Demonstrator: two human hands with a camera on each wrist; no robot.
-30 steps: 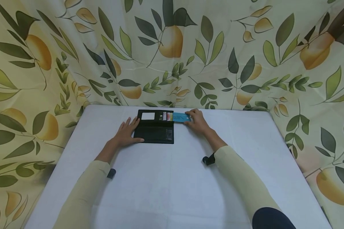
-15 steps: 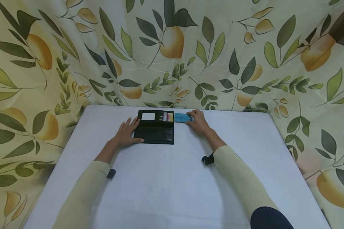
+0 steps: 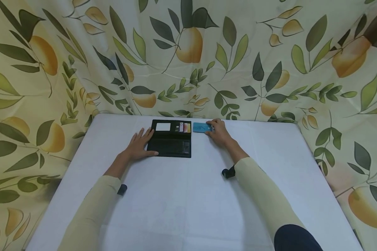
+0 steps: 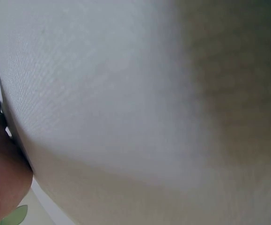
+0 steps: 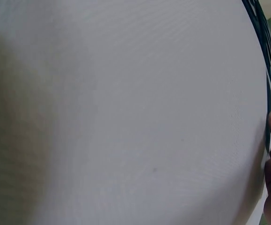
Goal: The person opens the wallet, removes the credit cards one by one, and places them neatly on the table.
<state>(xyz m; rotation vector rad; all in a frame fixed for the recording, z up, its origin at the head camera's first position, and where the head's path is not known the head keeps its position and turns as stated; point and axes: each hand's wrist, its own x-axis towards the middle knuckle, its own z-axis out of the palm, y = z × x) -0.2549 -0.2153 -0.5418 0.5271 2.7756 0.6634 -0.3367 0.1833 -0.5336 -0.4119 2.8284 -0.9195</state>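
- Blue card (image 3: 201, 127): located at the fingertips of the right hand (image 3: 219, 132), on the side facing the left hand (image 3: 139, 145). I record it as apart from the wallet (image 3: 168, 149), just beside its edge nearest the right hand.
- Right hand: narrow, pinching the card's outer end. The right wrist view shows only fingertips at its margin; I cannot tell how firm the hold is, nor whether the card touches the table (image 3: 188, 198).
- Left hand: wide, fingers spread, resting at the wallet's near side, thumb over its lower corner. I cannot tell the pressure applied.
- Wallet: lying unfolded between the hands, with other cards (image 3: 184, 128) showing in the slots towards the right hand and a white panel (image 3: 163, 127) nearer the left fingers.
- Risk, slip: I judge that the pinch at one end could let the card swing or drop if the fingers loosen.
- Risk, wallet shift: should the left hand lift or press lightly, any pull near the slots could turn the wallet.
- Risk, snag: if the card is brought against the slots at an angle, its corner could catch the edge or disturb the other cards.
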